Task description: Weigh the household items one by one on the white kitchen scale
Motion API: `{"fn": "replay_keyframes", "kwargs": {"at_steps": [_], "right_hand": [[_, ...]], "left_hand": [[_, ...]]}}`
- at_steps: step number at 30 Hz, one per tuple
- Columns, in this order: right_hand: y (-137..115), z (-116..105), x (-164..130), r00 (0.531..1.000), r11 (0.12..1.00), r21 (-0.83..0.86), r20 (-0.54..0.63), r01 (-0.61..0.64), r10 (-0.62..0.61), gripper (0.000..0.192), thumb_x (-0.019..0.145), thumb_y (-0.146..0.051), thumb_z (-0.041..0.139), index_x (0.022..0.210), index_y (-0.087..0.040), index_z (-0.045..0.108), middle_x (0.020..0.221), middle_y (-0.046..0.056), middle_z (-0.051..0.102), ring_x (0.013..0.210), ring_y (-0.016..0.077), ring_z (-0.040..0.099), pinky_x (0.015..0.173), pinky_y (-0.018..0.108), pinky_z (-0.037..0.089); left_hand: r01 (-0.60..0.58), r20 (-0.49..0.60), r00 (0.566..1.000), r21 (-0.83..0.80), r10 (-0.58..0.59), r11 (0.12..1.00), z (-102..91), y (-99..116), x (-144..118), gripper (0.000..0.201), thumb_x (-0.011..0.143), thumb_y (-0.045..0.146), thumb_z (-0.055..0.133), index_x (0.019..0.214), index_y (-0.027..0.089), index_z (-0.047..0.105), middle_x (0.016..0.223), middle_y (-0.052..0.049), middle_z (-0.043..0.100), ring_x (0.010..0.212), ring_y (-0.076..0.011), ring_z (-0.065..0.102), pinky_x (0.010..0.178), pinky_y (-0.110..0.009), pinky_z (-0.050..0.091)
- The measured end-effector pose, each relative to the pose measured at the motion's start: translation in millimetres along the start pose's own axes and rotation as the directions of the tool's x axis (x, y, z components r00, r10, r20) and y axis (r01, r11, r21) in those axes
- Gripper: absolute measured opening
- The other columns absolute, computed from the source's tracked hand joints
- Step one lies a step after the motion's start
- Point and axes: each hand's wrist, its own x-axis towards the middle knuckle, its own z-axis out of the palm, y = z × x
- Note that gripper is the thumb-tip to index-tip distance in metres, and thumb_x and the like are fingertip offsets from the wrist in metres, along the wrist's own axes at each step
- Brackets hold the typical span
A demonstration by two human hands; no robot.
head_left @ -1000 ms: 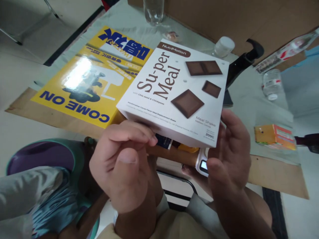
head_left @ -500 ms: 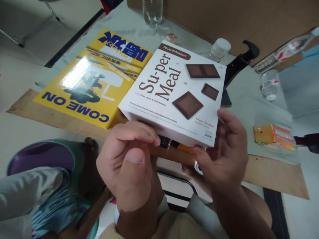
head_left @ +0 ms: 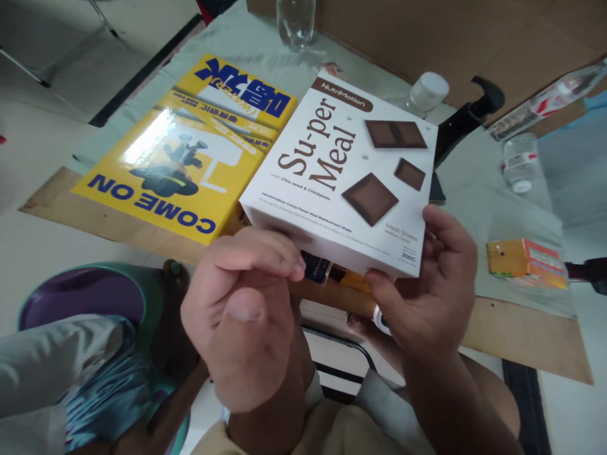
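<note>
Right fingers [head_left: 449, 230] hold one white box [head_left: 332, 183] near one yellow box [head_left: 171, 151]; left fingers [head_left: 265, 249] are curled, their hold unclear.

Bare fingers [head_left: 446, 229] and forearms [head_left: 436, 392], beige top [head_left: 327, 433], apparently pale-grey shorts [head_left: 386, 399]

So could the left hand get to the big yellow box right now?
Probably yes: the left hand is near the yellow box, and nothing seems to block its near edge. The white box only hides part of its right side.

Su-per Meal box [head_left: 351, 170]: middle | COME ON box [head_left: 190, 151]: left | carton [head_left: 527, 263]: right | bottle [head_left: 296, 24]: behind
</note>
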Motion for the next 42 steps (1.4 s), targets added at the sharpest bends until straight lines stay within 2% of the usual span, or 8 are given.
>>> {"fn": "replay_keyframes", "kwargs": {"at_steps": [7,11,17,22,27,31,37,42], "right_hand": [[-2.3,8.5,3.7,0.997,0.997,0.034,-0.052,0.067,-0.065,0.082,0.081,-0.022,0.080,0.157,-0.039,0.051,0.145,0.010,0.055,0.136,0.0285,0.062,0.096,0.046,0.072],[-1.4,9.2,3.8,0.996,0.996,0.051,-0.050,0.072,-0.069,0.081,0.082,-0.023,0.081,0.155,-0.039,0.052,0.144,0.010,0.055,0.136,0.0285,0.062,0.099,0.048,0.071],[2.4,10.0,2.1,0.998,0.999,0.042,-0.061,0.032,-0.029,0.078,0.082,-0.027,0.084,0.153,-0.038,0.053,0.144,0.010,0.056,0.135,0.0302,0.063,0.095,0.049,0.072],[3.8,12.7,3.2,0.995,0.998,0.033,-0.092,0.049,-0.045,0.074,0.083,-0.030,0.085,0.151,-0.036,0.054,0.141,0.010,0.057,0.133,0.0306,0.064,0.099,0.053,0.068],[3.6,12.8,7.9,0.994,0.995,0.035,-0.072,0.090,-0.087,0.075,0.080,-0.024,0.089,0.148,-0.034,0.059,0.136,0.007,0.060,0.128,0.0262,0.066,0.099,0.042,0.068],[4.5,11.7,7.7,0.995,0.996,0.050,-0.068,0.076,-0.073,0.076,0.079,-0.025,0.090,0.148,-0.034,0.059,0.137,0.006,0.061,0.129,0.0259,0.066,0.100,0.041,0.067],[6.5,10.4,3.9,0.997,0.998,0.037,-0.062,0.055,-0.053,0.077,0.080,-0.028,0.090,0.150,-0.036,0.057,0.139,0.007,0.061,0.132,0.0257,0.065,0.100,0.041,0.068],[8.5,11.6,1.7,0.995,0.994,0.099,-0.099,0.040,-0.030,0.077,0.079,-0.036,0.091,0.149,-0.035,0.058,0.139,0.007,0.060,0.132,0.0239,0.062,0.103,0.040,0.067]], "left_hand": [[0.007,-0.020,1.000,0.010,-0.007,1.000,2.5,-2.4,-2.7,0.039,0.096,0.049,0.077,0.069,0.022,0.068,0.066,0.002,0.058,0.065,-0.0143,0.055,0.063,-0.037,0.048],[-0.062,0.053,0.997,0.015,0.062,0.998,-1.3,-6.9,-3.9,0.035,0.099,0.052,0.074,0.078,0.024,0.073,0.070,0.001,0.060,0.067,-0.0154,0.056,0.064,-0.038,0.050],[0.034,-0.017,0.999,0.013,-0.034,0.999,3.7,-0.5,-5.5,0.037,0.096,0.047,0.077,0.070,0.023,0.069,0.067,0.001,0.058,0.066,-0.0144,0.057,0.066,-0.036,0.050],[-0.037,0.012,0.999,-0.030,0.037,0.999,0.6,-8.0,-8.9,0.033,0.096,0.052,0.074,0.076,0.026,0.074,0.067,-0.002,0.058,0.066,-0.0181,0.058,0.062,-0.040,0.049],[0.033,0.072,0.997,-0.047,-0.029,0.998,-1.1,-9.7,-7.9,0.034,0.096,0.057,0.069,0.078,0.028,0.067,0.070,-0.003,0.064,0.075,-0.0236,0.069,0.059,-0.039,0.054],[0.067,0.061,0.996,-0.065,-0.063,0.996,2.4,-4.8,-3.1,0.034,0.096,0.056,0.068,0.079,0.027,0.066,0.071,-0.003,0.064,0.080,-0.0239,0.071,0.062,-0.037,0.057],[0.038,0.050,0.998,0.001,-0.038,0.999,1.3,-0.1,0.8,0.031,0.097,0.046,0.073,0.075,0.025,0.068,0.068,0.001,0.060,0.072,-0.0177,0.064,0.065,-0.035,0.055],[-0.074,0.047,0.996,-0.001,0.074,0.997,-1.0,-7.6,-1.3,0.032,0.099,0.048,0.071,0.076,0.025,0.074,0.067,0.000,0.057,0.064,-0.0161,0.056,0.062,-0.038,0.050]]}}
